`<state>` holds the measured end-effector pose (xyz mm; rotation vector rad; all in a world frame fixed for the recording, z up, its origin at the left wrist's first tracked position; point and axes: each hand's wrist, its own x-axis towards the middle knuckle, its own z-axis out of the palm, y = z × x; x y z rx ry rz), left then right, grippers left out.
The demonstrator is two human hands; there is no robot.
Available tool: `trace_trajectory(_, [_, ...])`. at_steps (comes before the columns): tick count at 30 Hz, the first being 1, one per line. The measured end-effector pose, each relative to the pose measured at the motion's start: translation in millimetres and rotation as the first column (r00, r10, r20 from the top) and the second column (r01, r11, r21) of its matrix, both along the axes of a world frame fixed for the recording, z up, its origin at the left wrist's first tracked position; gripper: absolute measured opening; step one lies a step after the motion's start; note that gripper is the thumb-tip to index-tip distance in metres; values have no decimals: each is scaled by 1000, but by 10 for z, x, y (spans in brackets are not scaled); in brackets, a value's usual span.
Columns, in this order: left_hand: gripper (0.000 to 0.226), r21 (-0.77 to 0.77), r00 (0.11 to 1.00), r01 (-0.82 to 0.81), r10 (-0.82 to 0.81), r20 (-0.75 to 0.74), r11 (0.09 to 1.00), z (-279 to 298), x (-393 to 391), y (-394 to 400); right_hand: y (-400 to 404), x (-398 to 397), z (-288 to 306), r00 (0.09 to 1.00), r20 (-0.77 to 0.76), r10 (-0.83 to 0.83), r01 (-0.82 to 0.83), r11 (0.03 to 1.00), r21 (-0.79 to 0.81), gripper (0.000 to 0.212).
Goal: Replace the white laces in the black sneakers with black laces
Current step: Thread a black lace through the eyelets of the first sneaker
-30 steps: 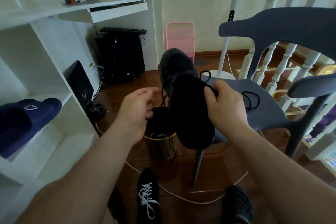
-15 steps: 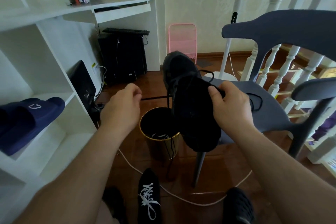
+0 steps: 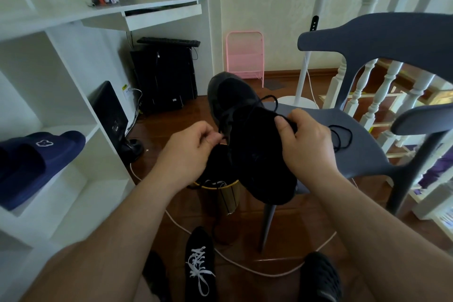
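While the right hand (image 3: 305,143) grips the black fabric sneaker (image 3: 255,140) mid-frame, the left hand (image 3: 190,152) pinches its thin black lace (image 3: 221,133), so re-lacing seems underway; next, threading another eyelet.

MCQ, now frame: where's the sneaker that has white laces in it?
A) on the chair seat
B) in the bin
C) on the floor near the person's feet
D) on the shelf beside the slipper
C: the white-laced sneaker lies on the floor at the bottom of the view, while the hands hold the other sneaker over the bin.
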<state>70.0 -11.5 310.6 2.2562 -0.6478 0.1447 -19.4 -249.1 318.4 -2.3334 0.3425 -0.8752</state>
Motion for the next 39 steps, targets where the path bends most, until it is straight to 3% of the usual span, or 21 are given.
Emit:
trace_trajectory(3, [20, 229, 982, -189, 187, 33, 955, 51, 172, 254, -126, -33, 48, 998, 53, -15, 10, 997, 82, 26])
trace_trajectory(7, [21, 302, 982, -149, 178, -69, 942, 31, 243, 381, -157, -51, 50, 998, 56, -4, -1, 995, 99, 23])
trace_trajectory(13, [20, 114, 987, -130, 139, -75, 985, -10, 176, 257, -115, 0, 21, 1000, 10, -8, 6, 991, 132, 24])
trace_trajectory(15, [21, -27, 987, -138, 136, -85, 990, 21, 144, 199, -115, 31, 12, 999, -40, 24, -12, 961, 275, 24])
trace_trajectory(17, [23, -246, 989, -131, 108, -104, 960, 77, 90, 118, -92, 52, 10, 985, -91, 149, -68, 807, 586, 26])
trace_trajectory(20, [34, -486, 994, -25, -28, -102, 873, 140, -13, 2, -48, 32, 14, 922, -103, 373, -79, 443, 893, 26])
trace_trajectory(24, [49, -674, 984, 33, -141, -106, 738, 178, -124, -103, -36, -2, 63, 846, 27, 533, -102, 112, 988, 32])
trace_trajectory(29, [38, -709, 994, 47, -104, -37, 703, 263, -250, -169, -24, -18, 130, 840, 194, 507, -181, -76, 981, 31])
trace_trajectory(32, [22, -561, 975, 188, -83, 208, 806, 369, -317, -108, -38, -16, 143, 840, 247, 484, -209, -132, 969, 28])
trace_trajectory(35, [23, -120, 930, 128, -77, 360, 984, 389, -374, -97, -28, -22, 131, 814, 249, 524, -214, -129, 968, 28])
trace_trajectory(37, [50, 203, 913, -10, -74, 402, 979, 331, -362, -106, -25, -20, 107, 803, 231, 549, -208, -105, 972, 26])
trace_trajectory(39, [72, 403, 938, -34, -110, 329, 915, 257, -331, -101, -13, -21, 87, 795, 185, 578, -187, -57, 981, 22])
